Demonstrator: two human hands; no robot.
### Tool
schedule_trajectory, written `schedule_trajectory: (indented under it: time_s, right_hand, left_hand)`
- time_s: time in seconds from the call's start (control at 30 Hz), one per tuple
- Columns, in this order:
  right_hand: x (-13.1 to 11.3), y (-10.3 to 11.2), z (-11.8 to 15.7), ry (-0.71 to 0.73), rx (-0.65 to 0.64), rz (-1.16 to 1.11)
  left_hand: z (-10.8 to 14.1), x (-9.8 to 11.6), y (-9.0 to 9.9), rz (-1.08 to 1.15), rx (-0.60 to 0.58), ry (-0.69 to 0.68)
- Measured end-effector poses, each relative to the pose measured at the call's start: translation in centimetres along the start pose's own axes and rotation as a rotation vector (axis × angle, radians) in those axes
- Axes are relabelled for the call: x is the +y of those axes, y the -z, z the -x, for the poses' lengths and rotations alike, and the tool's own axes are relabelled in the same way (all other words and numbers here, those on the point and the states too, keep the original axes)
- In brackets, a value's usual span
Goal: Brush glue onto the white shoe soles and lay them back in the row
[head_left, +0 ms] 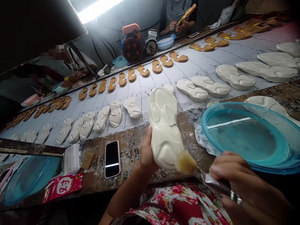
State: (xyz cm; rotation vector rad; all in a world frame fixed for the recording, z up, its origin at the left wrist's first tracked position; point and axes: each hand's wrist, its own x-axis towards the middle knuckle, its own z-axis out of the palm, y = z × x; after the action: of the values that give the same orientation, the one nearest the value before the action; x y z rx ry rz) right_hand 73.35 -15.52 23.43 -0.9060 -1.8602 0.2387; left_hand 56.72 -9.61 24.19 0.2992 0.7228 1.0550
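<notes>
Benchtop holds teal dish and phone; left hand grips white sole, right hand pinches brush.

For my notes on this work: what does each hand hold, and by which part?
The left hand grips a white shoe sole near its lower end; the right hand holds a bristle brush by its metal handle.

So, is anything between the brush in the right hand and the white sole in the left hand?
Nothing visible does. The pale-bristled, metal-ferruled brush in the right hand has its bristles right at the lower end of the white moulded shoe sole held in the left hand.
</notes>
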Motion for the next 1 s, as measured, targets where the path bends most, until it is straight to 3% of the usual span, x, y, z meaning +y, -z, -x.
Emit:
schedule_trajectory:
  time_s: [0.2, 0.33, 0.43, 0.53, 0.63, 0.73, 0.83, 1.0]
  right_hand:
    - [-0.4, -1.2, -0.6, 0.098, -0.131, 0.088]
    - [-0.2, -1.0, 0.4, 0.192, -0.260, -0.033]
    - [-0.1, -0.3, -0.1, 0.168, -0.155, -0.127]
    - [0.0, -0.2, -1.7, 0.090, 0.038, -0.049]
    - [0.5, -0.6, -3.2, 0.064, 0.134, 0.053]
    - [1.0, -1.0, -3.8, 0.132, 0.124, 0.092]
    - [1.0, -0.8, -3.5, 0.182, 0.002, 0.045]
    - [0.9, 0.8, -2.1, 0.127, -0.105, -0.056]
  left_hand:
    - [-0.1, -0.4, 0.0, -0.019, -0.021, -0.106]
    - [-0.4, 0.7, 0.0, 0.055, 0.059, -0.039]
    - [-0.1, 0.8, 0.5, 0.005, 0.031, 0.039]
    - [0.7, 0.1, 1.3, -0.075, -0.068, 0.123]
    - [1.6, -0.5, 1.9, -0.104, -0.121, 0.182]
    - [2.2, -0.3, 1.9, -0.106, -0.168, 0.177]
    - [2.3, 0.1, 1.8, -0.092, -0.195, 0.184]
    - [1.0, 0.4, 1.6, -0.067, -0.065, 0.132]
